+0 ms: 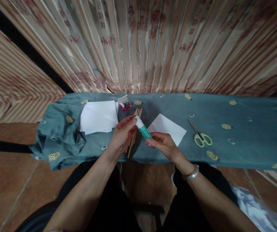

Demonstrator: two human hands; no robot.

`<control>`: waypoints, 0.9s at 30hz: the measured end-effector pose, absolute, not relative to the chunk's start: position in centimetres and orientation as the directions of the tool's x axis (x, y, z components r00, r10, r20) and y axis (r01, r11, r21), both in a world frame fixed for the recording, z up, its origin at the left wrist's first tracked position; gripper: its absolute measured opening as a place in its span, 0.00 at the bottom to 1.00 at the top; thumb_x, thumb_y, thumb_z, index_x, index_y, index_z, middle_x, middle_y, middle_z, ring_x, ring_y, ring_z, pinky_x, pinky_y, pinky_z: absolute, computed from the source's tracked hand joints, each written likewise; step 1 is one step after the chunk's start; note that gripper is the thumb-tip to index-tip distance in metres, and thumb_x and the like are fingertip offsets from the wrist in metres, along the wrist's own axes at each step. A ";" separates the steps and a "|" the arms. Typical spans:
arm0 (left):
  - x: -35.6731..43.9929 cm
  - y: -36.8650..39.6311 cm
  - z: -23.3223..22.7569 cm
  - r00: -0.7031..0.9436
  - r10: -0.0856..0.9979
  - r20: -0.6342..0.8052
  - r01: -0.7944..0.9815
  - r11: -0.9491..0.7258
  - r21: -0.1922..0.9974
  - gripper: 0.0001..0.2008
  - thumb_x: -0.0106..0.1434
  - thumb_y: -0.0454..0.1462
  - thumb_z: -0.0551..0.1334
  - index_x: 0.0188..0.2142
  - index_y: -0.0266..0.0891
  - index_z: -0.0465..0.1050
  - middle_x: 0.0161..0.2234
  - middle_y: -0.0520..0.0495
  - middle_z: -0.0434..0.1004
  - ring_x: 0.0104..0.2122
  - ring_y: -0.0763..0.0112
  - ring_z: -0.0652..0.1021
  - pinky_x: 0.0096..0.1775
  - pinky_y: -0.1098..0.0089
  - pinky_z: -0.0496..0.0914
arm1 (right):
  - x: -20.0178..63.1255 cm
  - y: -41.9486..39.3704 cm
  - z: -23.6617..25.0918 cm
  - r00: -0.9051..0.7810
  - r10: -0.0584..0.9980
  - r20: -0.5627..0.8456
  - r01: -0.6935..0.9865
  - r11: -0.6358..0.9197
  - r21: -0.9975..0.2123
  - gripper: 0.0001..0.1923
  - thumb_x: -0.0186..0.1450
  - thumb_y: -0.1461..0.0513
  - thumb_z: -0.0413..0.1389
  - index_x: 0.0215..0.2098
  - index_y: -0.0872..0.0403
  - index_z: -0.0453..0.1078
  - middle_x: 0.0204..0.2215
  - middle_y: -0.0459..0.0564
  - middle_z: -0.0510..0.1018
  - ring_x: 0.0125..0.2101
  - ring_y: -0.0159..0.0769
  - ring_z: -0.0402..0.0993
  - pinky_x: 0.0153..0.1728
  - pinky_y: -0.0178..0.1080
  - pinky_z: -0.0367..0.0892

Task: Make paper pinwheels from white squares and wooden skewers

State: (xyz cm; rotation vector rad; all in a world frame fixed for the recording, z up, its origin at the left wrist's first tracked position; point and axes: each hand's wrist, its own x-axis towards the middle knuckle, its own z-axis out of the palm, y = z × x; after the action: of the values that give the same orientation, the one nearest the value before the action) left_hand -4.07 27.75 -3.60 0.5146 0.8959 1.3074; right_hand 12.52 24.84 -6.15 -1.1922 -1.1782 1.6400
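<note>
**Both hands on the glue stick, cap end up**

I hold a green glue stick with a white cap (143,129) over the near edge of the desk (249,141), which is draped in a grey-blue cloth with yellow oval prints. My right hand (164,145) has its fingers closed around the green barrel at the lower end. My left hand (123,132) pinches the white cap between thumb and fingertips, so both hands are shut on the same thing.

Just behind the stick lies a bundle of thin wooden sticks (134,133), running from the middle of the desk toward the near edge, partly under my left hand. A folded white paper sheet (167,128) lies just right of them, and a pair of scissors with pale green handles (200,135) further right. A stack of white paper (99,120) sits toward the left end, with a small red box of clips (125,103) near the far edge.

As I judge it, the stick hangs over the edge, so a slipped grip could drop it or the cap to the floor. A jerk of my left hand could also knock the wooden sticks off.
</note>
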 end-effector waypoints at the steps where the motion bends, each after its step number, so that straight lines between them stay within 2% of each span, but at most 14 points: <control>1: -4.0 27.7 -3.6 0.006 0.965 -0.262 -0.593 0.214 0.776 0.16 0.43 0.37 0.76 0.32 0.36 0.78 0.29 0.52 0.80 0.30 0.77 0.77 0.38 0.73 0.69 | 12.5 24.8 -6.2 -0.262 0.935 -0.239 -0.057 -0.262 -0.963 0.21 0.48 0.48 0.69 0.33 0.54 0.79 0.23 0.45 0.79 0.26 0.30 0.72 0.30 0.35 0.67; 6: -3.9 27.4 -3.8 0.020 0.968 -0.248 -0.577 0.214 0.788 0.18 0.42 0.37 0.77 0.33 0.37 0.78 0.30 0.52 0.80 0.31 0.76 0.77 0.39 0.73 0.69 | 12.6 24.9 -6.3 -0.273 0.940 -0.203 -0.038 -0.222 -0.974 0.20 0.50 0.47 0.68 0.30 0.54 0.78 0.23 0.46 0.79 0.26 0.32 0.72 0.30 0.36 0.68; 12: -3.6 26.5 -4.9 0.069 0.971 -0.229 -0.545 0.229 0.807 0.24 0.40 0.33 0.77 0.39 0.40 0.78 0.32 0.53 0.80 0.33 0.74 0.78 0.40 0.71 0.70 | 12.0 25.1 -6.7 -0.281 0.939 -0.201 -0.068 -0.228 -0.971 0.21 0.51 0.46 0.67 0.32 0.54 0.78 0.26 0.47 0.81 0.27 0.32 0.74 0.33 0.37 0.70; 17: -4.9 26.6 -4.9 0.020 0.970 -0.244 -0.480 0.223 0.849 0.22 0.40 0.35 0.76 0.37 0.39 0.77 0.31 0.53 0.79 0.31 0.73 0.77 0.38 0.70 0.71 | 12.6 25.2 -7.0 -0.254 0.949 -0.189 -0.074 -0.214 -0.974 0.24 0.49 0.48 0.68 0.38 0.54 0.78 0.31 0.48 0.83 0.30 0.33 0.77 0.35 0.38 0.71; 19: -6.1 27.2 -4.7 -0.067 0.975 -0.210 -0.411 0.165 0.897 0.23 0.39 0.35 0.76 0.37 0.39 0.77 0.30 0.54 0.79 0.30 0.73 0.77 0.38 0.70 0.72 | 14.0 25.3 -6.7 -0.181 0.968 -0.173 -0.060 -0.186 -0.981 0.25 0.50 0.48 0.68 0.40 0.54 0.78 0.32 0.49 0.84 0.31 0.34 0.78 0.36 0.38 0.72; 22: -8.3 28.4 -4.7 -0.166 0.978 -0.125 -0.208 0.089 0.974 0.26 0.34 0.34 0.76 0.37 0.38 0.77 0.28 0.53 0.79 0.30 0.71 0.77 0.37 0.71 0.71 | 17.1 25.4 -6.1 -0.055 0.992 -0.116 -0.011 -0.117 -0.993 0.24 0.54 0.47 0.66 0.41 0.54 0.78 0.33 0.52 0.84 0.32 0.35 0.78 0.36 0.39 0.72; 25: -10.0 29.1 -5.3 -0.190 0.966 -0.175 -0.077 0.163 0.984 0.28 0.32 0.35 0.76 0.37 0.36 0.76 0.26 0.53 0.78 0.28 0.72 0.76 0.34 0.71 0.70 | 20.0 25.3 -5.8 0.056 0.994 -0.090 0.033 -0.092 -0.995 0.23 0.55 0.46 0.65 0.41 0.54 0.78 0.33 0.53 0.84 0.31 0.36 0.78 0.34 0.39 0.72; 27: -10.7 29.3 -5.9 -0.195 0.959 -0.207 -0.006 0.210 0.978 0.31 0.31 0.36 0.76 0.39 0.36 0.76 0.22 0.57 0.74 0.24 0.73 0.73 0.31 0.72 0.69 | 21.5 25.1 -6.0 0.103 0.991 -0.085 0.047 -0.090 -0.995 0.23 0.55 0.46 0.65 0.40 0.53 0.78 0.33 0.54 0.84 0.31 0.37 0.78 0.34 0.40 0.72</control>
State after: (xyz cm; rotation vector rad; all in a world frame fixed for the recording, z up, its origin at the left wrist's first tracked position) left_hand -10.68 29.29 -5.90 0.9624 1.4545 1.1816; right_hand 21.51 25.11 -5.97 -1.3577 -1.1278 1.1723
